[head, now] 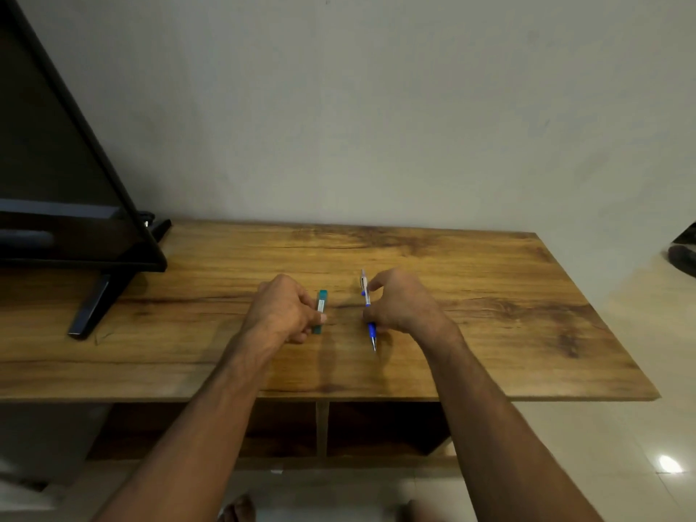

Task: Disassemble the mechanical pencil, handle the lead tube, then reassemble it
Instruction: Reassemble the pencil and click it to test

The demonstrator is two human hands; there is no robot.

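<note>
The slim mechanical pencil (368, 308), with a clear barrel, white clip end, blue rubber grip and metal tip, lies on the wooden tabletop (470, 314) near its middle. Its tip points toward the near edge and its clip end toward the far wall. The right hand (405, 303) is arched over it from the right: the forefinger touches the barrel near the clip, the thumb meets the blue grip, and the remaining fingers are curled loosely apart. Whether the pencil is lifted off the wood or only pinched where it lies cannot be told.

Just to the left, apart from the pencil, sits the small teal rectangular lead tube (321, 311) with a pale label along its top. The left hand (282, 308) is closed on it, thumb on the near portion, fingers tucked beneath; its lower end is partly hidden by the thumb.

At the far left stands a black flat-screen television (67, 175) on a splayed black foot, cut off by the frame's edge. A plain grey wall (376, 107) backs the table. An unidentifiable dark object (683, 254) is cut off at the right edge.
</note>
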